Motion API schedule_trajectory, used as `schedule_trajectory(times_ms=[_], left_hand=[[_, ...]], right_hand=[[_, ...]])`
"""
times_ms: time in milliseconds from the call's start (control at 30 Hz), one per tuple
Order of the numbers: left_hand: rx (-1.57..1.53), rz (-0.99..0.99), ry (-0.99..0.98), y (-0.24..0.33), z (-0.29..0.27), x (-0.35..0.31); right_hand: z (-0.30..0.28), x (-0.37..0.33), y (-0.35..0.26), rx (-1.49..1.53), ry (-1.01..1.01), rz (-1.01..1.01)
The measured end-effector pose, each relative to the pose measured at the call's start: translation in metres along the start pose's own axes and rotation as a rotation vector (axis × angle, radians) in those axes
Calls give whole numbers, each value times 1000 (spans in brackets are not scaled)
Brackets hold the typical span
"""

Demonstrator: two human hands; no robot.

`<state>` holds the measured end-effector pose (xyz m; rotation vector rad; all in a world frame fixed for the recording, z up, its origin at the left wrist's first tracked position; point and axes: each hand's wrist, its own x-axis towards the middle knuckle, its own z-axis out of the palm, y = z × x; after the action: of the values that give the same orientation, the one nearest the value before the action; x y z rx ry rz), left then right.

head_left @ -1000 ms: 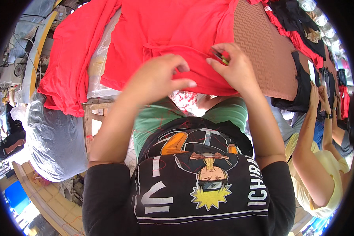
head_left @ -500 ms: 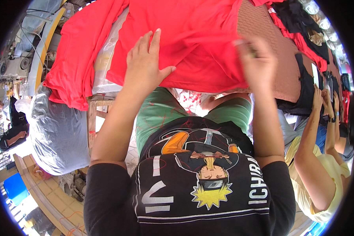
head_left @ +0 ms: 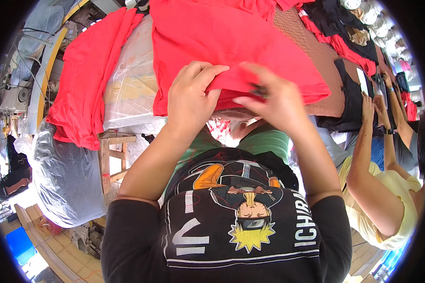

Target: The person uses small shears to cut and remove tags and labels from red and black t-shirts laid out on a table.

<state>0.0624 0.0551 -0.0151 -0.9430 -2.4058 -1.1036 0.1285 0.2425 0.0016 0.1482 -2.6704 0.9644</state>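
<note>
- Red cloth, a folded garment [head_left: 231, 47], lies on the bench [head_left: 311, 47] at the middle of the scene, its near edge hanging just over the bench's near side.
- The left hand [head_left: 191, 101] is clamped on that near edge, fingers curled over the top of the fabric and thumb beneath.
- The right hand [head_left: 274, 101] pinches the same edge just right of the left one, fingers together on a fold; the two hands are almost touching.
- A second red garment [head_left: 87, 75] drapes over clear plastic sheeting [head_left: 132, 80] at the left.
- Dark clothes [head_left: 349, 101] lie at the bench's right end.
- Another person's arm [head_left: 368, 155], in a pale yellow sleeve, reaches toward the bench at the right.
- A grey plastic-wrapped bundle [head_left: 66, 179] sits near left, beside a wooden stool [head_left: 111, 158].
</note>
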Motion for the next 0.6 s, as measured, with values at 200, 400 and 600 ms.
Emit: schedule_trajectory(times_ms=[200, 400, 600], left_hand=[[230, -59, 279, -56, -16, -26], [108, 205, -189, -72, -19, -70], [-168, 113, -147, -69, -16, -59]], right_hand=[[-20, 38, 5, 317, 503, 179], [-33, 8, 113, -312, 409, 505], [-3, -11, 141, -350, 418, 295]])
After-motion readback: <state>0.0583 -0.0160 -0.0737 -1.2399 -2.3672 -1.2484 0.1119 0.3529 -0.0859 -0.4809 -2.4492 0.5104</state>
